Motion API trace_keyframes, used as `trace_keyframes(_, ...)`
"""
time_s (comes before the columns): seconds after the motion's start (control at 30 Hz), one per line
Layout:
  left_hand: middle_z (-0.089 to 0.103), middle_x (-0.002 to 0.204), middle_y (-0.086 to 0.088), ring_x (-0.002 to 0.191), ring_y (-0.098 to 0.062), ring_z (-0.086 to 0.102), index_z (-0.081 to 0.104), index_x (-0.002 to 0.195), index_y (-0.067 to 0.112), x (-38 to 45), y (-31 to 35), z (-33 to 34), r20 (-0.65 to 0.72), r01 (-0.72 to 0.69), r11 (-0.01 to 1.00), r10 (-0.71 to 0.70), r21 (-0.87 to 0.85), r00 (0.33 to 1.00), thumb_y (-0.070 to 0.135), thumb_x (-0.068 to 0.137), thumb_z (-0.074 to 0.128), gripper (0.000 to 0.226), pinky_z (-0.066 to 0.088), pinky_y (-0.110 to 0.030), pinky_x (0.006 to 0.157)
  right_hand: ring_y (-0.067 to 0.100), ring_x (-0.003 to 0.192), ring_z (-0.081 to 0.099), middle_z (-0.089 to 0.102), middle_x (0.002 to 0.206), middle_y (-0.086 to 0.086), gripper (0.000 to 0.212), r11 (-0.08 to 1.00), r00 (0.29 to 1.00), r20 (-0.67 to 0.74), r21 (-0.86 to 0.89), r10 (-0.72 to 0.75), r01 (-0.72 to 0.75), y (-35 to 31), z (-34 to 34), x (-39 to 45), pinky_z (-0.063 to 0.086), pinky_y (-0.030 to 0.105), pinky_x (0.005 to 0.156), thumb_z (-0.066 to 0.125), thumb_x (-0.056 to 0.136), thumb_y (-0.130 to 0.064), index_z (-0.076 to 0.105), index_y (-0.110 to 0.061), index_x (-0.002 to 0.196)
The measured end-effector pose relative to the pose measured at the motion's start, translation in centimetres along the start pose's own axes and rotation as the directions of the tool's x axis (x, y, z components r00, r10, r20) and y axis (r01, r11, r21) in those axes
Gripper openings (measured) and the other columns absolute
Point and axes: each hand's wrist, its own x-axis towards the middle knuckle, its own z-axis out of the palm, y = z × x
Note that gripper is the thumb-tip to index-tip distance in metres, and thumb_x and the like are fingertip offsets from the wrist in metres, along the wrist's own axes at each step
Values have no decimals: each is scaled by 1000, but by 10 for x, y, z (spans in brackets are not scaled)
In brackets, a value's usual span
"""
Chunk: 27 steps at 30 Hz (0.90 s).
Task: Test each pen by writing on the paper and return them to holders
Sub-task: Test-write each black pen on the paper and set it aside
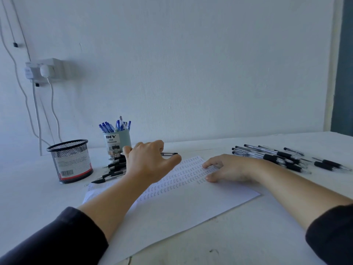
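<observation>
**Desk inventory — pen testing, paper, two holders**

Item 1. Black pen — lies level above the far edge of the paper, its exposed end pointing right. The left hand grips it: fingers curled over the barrel, thumb stretched out to the right, knuckles up. The forearm reaches forward and slightly right across the sheet's left part, dark sleeve pushed back from the wrist.

Item 2. Paper — a white sheet lying flat and skewed on the table, its far half covered with rows of small handwritten marks, its near half blank.

Item 3. Right hand — rests palm down on the right part of the written area, fingers straight and spread loosely, holding nothing. The forearm comes in from the right edge in a dark sleeve.

Item 4. Loose black pens, left group — a heap on the table between the holders and the left hand, partly hidden behind the wrist.

Item 5. Loose black pens, right group — a scatter beyond the right hand, lying roughly parallel, well apart from the holders.

Item 6. Pale blue cup, labelled "DIY DESK ORGANIZER" — upright just behind the left hand, filled with blue pens standing on end.

Item 7. Black mesh holder — upright to the left of the cup, a barcode label on its side; its inside cannot be seen well enough to tell what it holds.

Item 8. White table against a white wall; a wall socket at upper left with plugs and hanging cables.
</observation>
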Motion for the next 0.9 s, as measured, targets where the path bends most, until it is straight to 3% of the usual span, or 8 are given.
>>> trace_keyframes(0.17,46,60,4,63,-17,43,35,63,20,-1,2,-1,-8,15,1000,-15,-9,1000,70,56,26,51,21,-33,71,14,136,36,38,149,-2,50,1000,1000,5,-6,2,-2,-1,-2,-4,26,32,114,67,85,-33,51,-30,132)
trace_keyframes(0.23,47,78,5,74,-15,43,42,76,21,0,3,0,33,14,999,-15,29,999,71,66,44,51,25,-32,76,13,135,37,39,147,-4,49,1000,1000,6,-7,9,-8,-2,-4,-7,26,29,112,68,85,-32,52,-30,131)
trace_keyframes(0.3,45,102,2,82,-14,44,51,100,18,0,3,1,59,-27,999,29,-37,998,43,80,64,34,32,-26,79,13,133,38,40,146,-5,49,1000,1000,18,-5,12,-12,-2,-6,-9,27,28,110,68,85,-32,52,-30,131)
trace_keyframes(0.4,43,118,-3,75,-13,48,60,119,10,1,4,-1,25,-61,983,66,-171,998,-2,86,55,35,41,-19,70,12,134,37,37,148,-6,51,1000,999,37,-16,9,-8,-3,-9,-12,27,27,110,67,85,-33,50,-32,133)
trace_keyframes(0.5,43,112,3,64,-6,50,66,106,6,0,12,-8,-63,-2,901,-28,-433,998,5,95,45,24,43,-10,54,12,135,35,35,150,-7,55,1000,997,70,-10,17,-16,-2,-12,-15,25,30,113,70,82,-34,49,-36,133)
trace_keyframes(0.57,53,96,-3,62,-10,51,62,91,12,2,13,-11,-10,106,798,-139,-594,990,23,99,42,24,45,-20,56,13,134,36,35,149,-8,57,999,995,96,42,28,-32,-1,-14,-18,26,33,114,75,78,-33,51,-40,129)
trace_keyframes(0.7,67,72,-16,54,-23,60,67,82,3,6,10,-15,396,495,315,-329,-810,857,58,96,26,70,43,-28,51,14,133,35,34,146,-9,59,997,993,112,56,42,-49,0,-17,-21,29,32,111,78,74,-34,52,-43,126)
trace_keyframes(0.9,67,72,-21,52,-22,65,63,77,-5,5,32,-26,540,543,-98,-343,-834,768,27,99,48,41,54,-25,46,15,136,32,31,151,-5,72,1000,995,102,1,16,-16,-1,-17,-20,26,31,112,75,78,-35,40,-32,141)
